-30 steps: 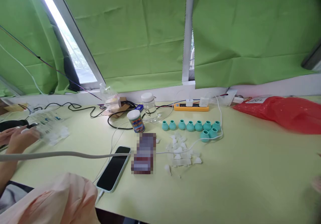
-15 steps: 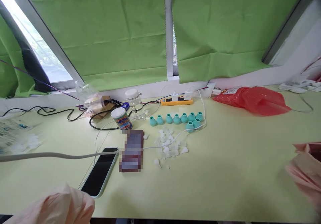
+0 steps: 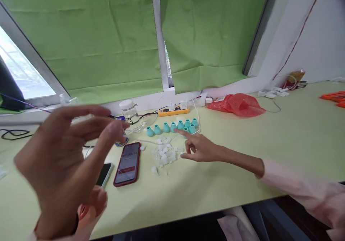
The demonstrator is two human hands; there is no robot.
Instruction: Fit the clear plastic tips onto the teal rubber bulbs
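Observation:
My left hand (image 3: 70,151) is raised close to the camera at the left, fingers curved and thumb apart, with nothing visible between them. My right hand (image 3: 201,148) reaches in from the right over the table, index finger stretched and thumb apart. Its index fingertip overlaps the row of small teal vase-shaped pieces (image 3: 166,127); I cannot tell whether it touches one. Just left of its thumb lies a pile of translucent white plastic bits (image 3: 165,154). A red-cased phone (image 3: 128,165) with a timer on its screen lies between my hands.
A second phone (image 3: 105,174) is partly hidden behind my left hand. At the back stand a clear jar with a white lid (image 3: 128,111) and an orange power strip (image 3: 174,112) with chargers. A red plastic bag (image 3: 239,105) lies right of them. A white cable (image 3: 198,117) curves round the teal pieces.
Both hands have come into view, where only pink sleeves showed before. My right hand now extends to the teal pieces. The view has turned to the right.

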